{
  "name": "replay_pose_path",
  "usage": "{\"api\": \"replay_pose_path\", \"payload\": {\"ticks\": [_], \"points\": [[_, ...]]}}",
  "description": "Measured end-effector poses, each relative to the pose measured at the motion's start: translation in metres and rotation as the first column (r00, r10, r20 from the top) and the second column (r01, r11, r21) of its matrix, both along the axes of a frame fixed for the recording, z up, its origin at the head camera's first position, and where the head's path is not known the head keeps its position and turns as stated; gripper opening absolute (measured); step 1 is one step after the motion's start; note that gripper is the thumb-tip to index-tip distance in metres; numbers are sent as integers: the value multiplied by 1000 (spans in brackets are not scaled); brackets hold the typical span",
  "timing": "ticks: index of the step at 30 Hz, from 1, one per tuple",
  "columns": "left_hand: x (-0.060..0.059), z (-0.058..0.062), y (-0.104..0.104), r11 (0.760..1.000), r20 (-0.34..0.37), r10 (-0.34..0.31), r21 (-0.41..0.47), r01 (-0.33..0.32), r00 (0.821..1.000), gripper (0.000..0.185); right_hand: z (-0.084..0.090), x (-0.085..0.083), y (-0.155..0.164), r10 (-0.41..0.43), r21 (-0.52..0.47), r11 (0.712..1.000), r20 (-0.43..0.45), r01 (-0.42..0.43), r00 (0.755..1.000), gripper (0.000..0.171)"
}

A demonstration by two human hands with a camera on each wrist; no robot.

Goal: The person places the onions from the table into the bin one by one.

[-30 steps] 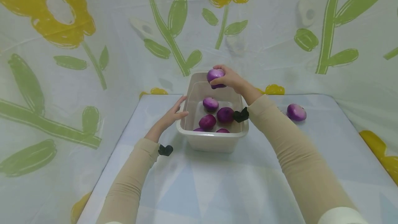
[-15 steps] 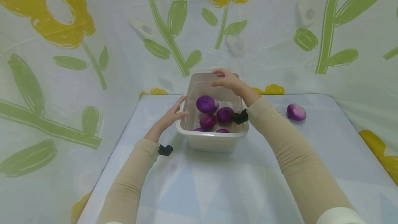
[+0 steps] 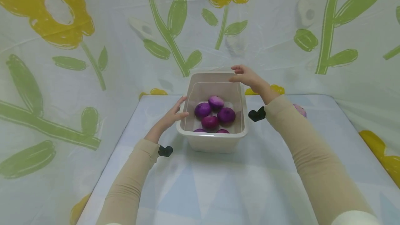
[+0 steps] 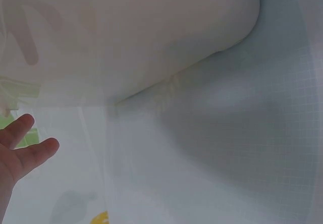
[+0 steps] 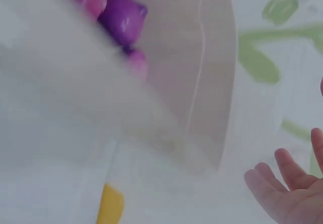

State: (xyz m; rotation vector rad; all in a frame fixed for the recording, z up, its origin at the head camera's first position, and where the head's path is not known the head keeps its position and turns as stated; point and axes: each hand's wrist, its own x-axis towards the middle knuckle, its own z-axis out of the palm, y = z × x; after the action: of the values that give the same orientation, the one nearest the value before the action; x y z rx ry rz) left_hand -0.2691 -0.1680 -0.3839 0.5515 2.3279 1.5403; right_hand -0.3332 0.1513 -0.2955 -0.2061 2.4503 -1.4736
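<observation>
A pale blue tablecloth (image 3: 218, 183) lies before a flower-printed backdrop. The right hand (image 3: 247, 76), fingers relaxed and holding nothing, hovers over the beige plastic tub's (image 3: 215, 140) far right corner; the purple onions (image 3: 210, 112) lie at its seven o'clock. The left hand (image 3: 173, 115) rests flat against the tub's left wall. Another purple onion (image 3: 300, 109), seemingly, peeks out behind the right sleeve.

Onions (image 3: 210, 111) lie in the bin (image 3: 214, 141), on the table (image 3: 237, 183) between both hands.

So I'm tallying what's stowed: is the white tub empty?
No. The white tub holds several purple onions lying on its bottom.
</observation>
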Motion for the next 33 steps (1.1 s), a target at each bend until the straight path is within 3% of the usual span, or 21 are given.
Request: {"api": "replay_pose_path", "payload": {"ticks": [7, 16, 26, 33], "points": [[1, 0, -1, 1000, 7, -4, 13, 4, 1000, 73, 3, -1, 43, -91, 92, 992, 19, 89, 996, 70], [-2, -2, -1, 1000, 12, -3, 6, 3, 1000, 72, -5, 11, 103, -116, 155, 981, 10, 113, 993, 76], [0, 0, -1, 1000, 17, 1, -20, -1, 1000, 72, -36, 24, 157, -152, 162, 977, 51, 142, 987, 84], [0, -1, -1, 1000, 28, -5, -7, 6, 1000, 73, -70, 28, 186, -188, 156, 972, 76, 174, 979, 87]]}}
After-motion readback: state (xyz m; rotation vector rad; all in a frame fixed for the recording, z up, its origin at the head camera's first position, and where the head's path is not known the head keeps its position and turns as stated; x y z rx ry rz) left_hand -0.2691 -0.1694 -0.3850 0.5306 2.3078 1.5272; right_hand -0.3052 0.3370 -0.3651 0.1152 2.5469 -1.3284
